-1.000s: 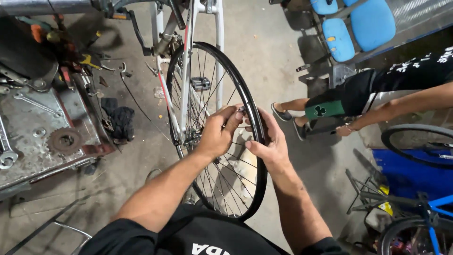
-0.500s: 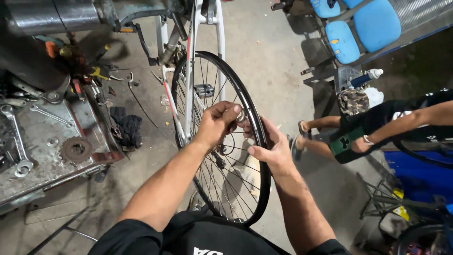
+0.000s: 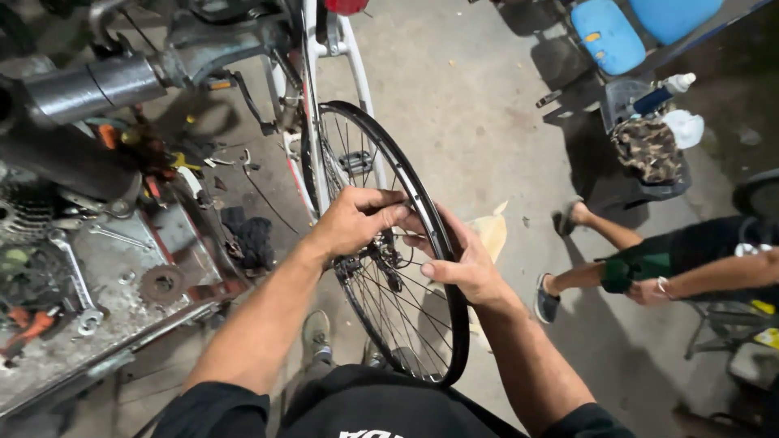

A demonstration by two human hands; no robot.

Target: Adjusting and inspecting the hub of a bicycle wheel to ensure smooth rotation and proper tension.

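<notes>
A black bicycle wheel rim (image 3: 422,203) with thin spokes stands upright in a white bicycle frame (image 3: 312,105) in front of me. My left hand (image 3: 353,219) reaches across the spokes from the left, with its fingertips curled against the inside of the rim. From the right, my right hand (image 3: 458,259) clasps the rim, thumb along its outer edge and fingers behind the spokes. The hub (image 3: 381,264) sits just below my hands, partly hidden by them.
A metal workbench (image 3: 105,284) on the left holds wrenches, a sprocket (image 3: 161,284) and other tools. Another person (image 3: 649,272) crouches at the right on the concrete floor. A blue chair (image 3: 608,32) and a camouflage bag (image 3: 649,150) stand at the back right.
My view has shifted nearer to the wheel. Both hands stay on the rim, with the left fingers now pressed closer to it. The person on the right has moved further right.
</notes>
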